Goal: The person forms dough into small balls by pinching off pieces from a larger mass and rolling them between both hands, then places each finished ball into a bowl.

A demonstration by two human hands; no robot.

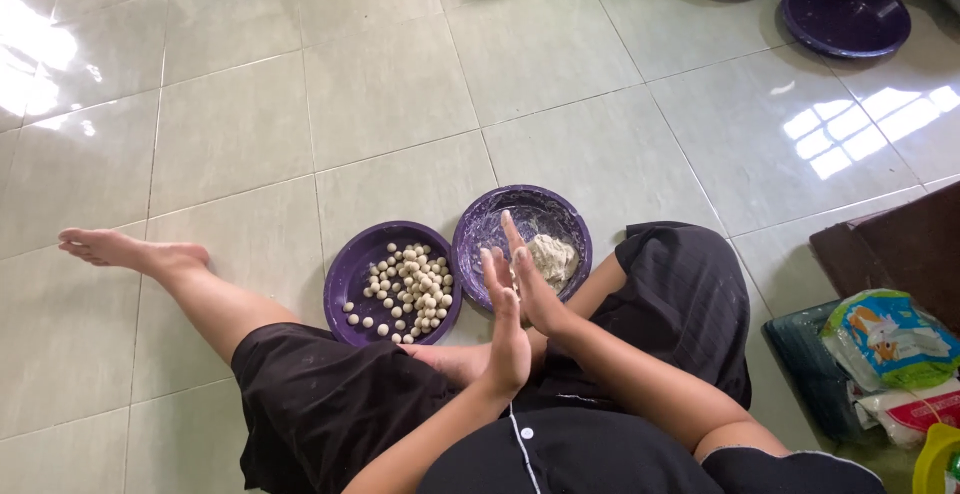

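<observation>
The left hand and right hand press palm to palm, fingers straight and together; whether anything lies between the palms cannot be told. Just beyond them on the tiled floor sits a round purple plastic bowl holding a pale lump of dough. Touching that bowl's left side, a second purple bowl carries many small pale dough balls.

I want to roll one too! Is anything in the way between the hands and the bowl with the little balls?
No. The pressed-together left hand and right hand hover just right of the purple bowl of dough balls, with nothing visible between.
</observation>
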